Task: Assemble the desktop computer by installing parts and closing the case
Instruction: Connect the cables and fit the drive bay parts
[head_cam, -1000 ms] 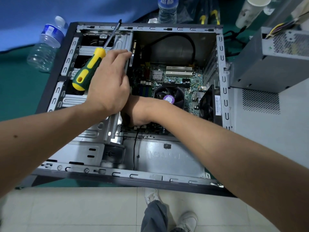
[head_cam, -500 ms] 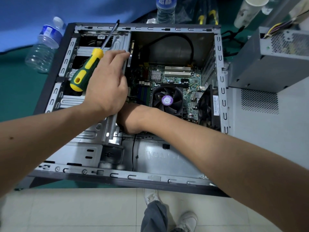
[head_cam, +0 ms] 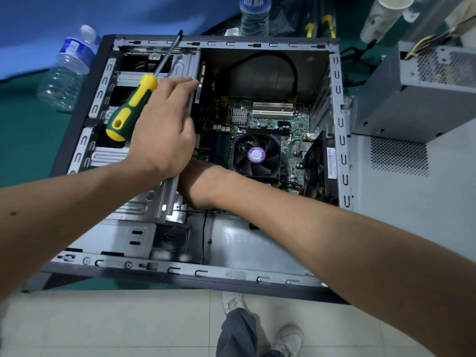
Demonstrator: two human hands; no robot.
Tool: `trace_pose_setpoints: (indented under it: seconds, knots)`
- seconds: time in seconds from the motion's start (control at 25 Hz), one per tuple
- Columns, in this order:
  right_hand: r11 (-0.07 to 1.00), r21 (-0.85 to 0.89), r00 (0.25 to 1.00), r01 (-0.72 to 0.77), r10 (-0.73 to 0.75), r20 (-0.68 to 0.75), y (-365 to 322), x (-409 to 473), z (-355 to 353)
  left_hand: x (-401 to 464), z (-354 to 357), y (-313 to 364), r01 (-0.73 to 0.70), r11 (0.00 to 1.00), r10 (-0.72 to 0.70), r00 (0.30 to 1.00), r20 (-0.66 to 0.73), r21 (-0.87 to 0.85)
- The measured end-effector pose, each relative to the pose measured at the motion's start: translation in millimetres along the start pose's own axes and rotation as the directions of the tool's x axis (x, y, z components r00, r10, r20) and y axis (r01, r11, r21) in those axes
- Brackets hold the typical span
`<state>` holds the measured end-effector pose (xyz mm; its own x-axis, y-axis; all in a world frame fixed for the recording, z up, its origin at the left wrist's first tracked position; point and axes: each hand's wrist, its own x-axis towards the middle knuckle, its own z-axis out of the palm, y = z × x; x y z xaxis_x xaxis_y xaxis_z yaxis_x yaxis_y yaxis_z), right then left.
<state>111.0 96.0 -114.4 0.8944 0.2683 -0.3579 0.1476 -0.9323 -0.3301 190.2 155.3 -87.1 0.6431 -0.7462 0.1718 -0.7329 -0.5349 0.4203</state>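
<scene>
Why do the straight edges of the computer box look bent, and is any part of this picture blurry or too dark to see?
In the head view, the wide-angle lens bows the case frame; the plastic bottle at the left edge is smeared by blur; the motherboard and fan are sharp; the drive bays sit in deep shadow; the right hand is hidden beneath the left hand, which holds the screwdriver.

A dark green mat (head_cam: 24, 140) covers the work surface, and behind it, at the top left, there is a plain blue surface (head_cam: 116, 11); I cannot tell if this is a wall or a cloth. In the lower part, a floor of pale, cream-coloured tiles (head_cam: 108, 323) is seen, with thin grey joints between them. The light is soft and even and gives only weak shadows.
</scene>
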Motion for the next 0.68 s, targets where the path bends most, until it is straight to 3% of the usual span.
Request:
trace_pose_setpoints:
  seconds: [0.4,0.68]
  knots:
    - [0.989,-0.14,0.999,0.045,-0.047,-0.013,-6.7,5.7,10.1,-0.5,-0.7,1.8,0.002,1.0,-0.002,1.0,0.004,0.005]
    - [0.999,0.006,0.999,-0.049,0.049,0.013,-2.0,5.5,6.0,0.3,-0.7,1.3,0.006,1.0,-0.006,1.0,0.002,0.0]
